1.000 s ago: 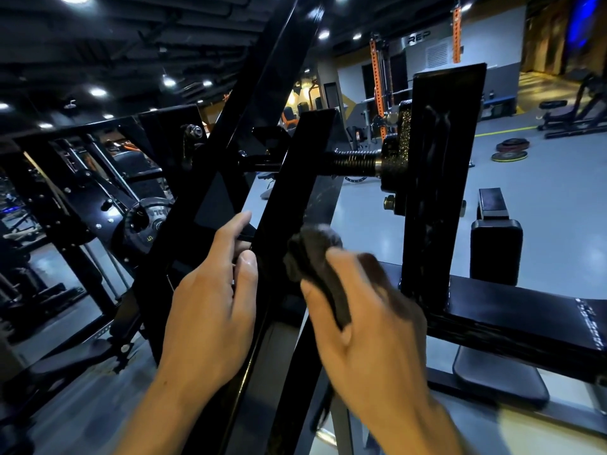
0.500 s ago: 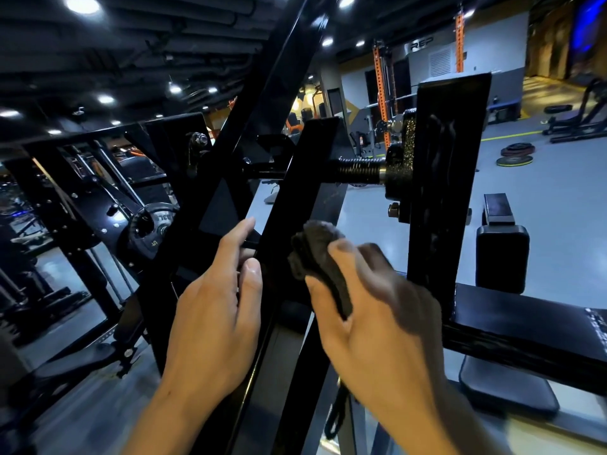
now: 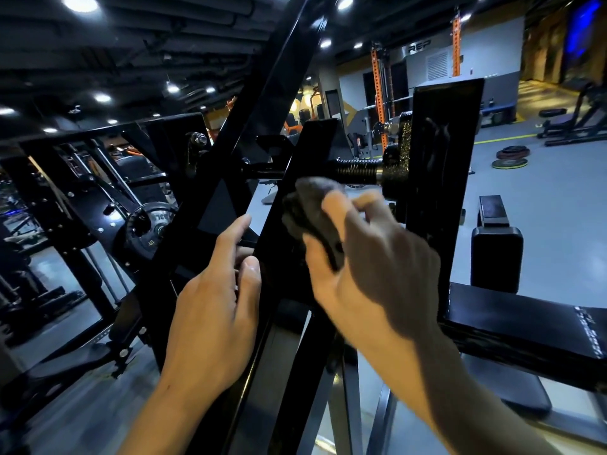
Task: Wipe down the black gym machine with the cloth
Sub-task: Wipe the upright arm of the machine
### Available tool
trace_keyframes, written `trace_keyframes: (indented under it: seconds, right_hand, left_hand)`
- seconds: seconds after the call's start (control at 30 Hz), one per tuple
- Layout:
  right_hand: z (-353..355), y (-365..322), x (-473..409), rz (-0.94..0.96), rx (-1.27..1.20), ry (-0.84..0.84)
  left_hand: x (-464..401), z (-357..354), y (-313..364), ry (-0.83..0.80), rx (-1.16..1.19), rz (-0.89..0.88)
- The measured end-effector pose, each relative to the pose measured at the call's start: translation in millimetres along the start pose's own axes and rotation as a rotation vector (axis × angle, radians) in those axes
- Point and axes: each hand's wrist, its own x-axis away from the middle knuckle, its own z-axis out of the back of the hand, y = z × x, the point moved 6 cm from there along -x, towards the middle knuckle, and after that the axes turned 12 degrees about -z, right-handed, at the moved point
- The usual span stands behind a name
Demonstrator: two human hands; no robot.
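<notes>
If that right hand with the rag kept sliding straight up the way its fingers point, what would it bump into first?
Most likely the ribbed black shaft that crosses just above the cloth. The right hand points up along the slanted black bar, and the shaft seems to meet that bar there, though depth is hard to judge.

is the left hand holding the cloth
No, the grey cloth is bunched in the right hand against the black machine bar, while the left hand only rests on the frame.

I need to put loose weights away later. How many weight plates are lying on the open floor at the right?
3, as far as shows: two stacked plates and a yellow-rimmed plate in front of them, mid-right; one black plate farther back. Others may be hidden behind the machine.
</notes>
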Motion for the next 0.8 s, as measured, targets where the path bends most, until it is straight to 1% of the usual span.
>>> trace_keyframes:
  seconds: [0.07,0.13,0.27,0.3,0.4,0.47,0.6,0.73,0.8]
  right_hand:
    - [-3,-1,-13,-0.016,0.068,0.051]
    - [-3,-1,0,-0.038,0.064,0.052]
    - [3,-6,43,0.035,-0.069,-0.085]
    - [2,-3,38,0.038,-0.093,-0.069]
    - [-7,15,9,-0.064,-0.165,0.029]
    - [-19,31,6,-0.125,-0.256,0.028]
    - [-42,56,44,-0.172,-0.413,-0.042]
    - [-67,76,32,-0.397,-0.522,-0.168]
    - [-77,78,25,-0.465,-0.583,-0.179]
  left_hand:
    - [1,0,0,0.004,0.008,0.008]
    - [1,1,0,0.008,0.012,0.007]
    - [0,2,1,0.01,0.027,0.003]
    - [0,2,0,0.014,0.025,0.005]
    - [1,2,1,0.016,0.026,0.016]
    - [2,3,2,0.019,0.041,0.019]
    - [1,3,1,0.02,0.046,0.013]
    - [2,4,0,0.022,0.051,0.013]
    - [1,5,0,0.024,0.056,0.015]
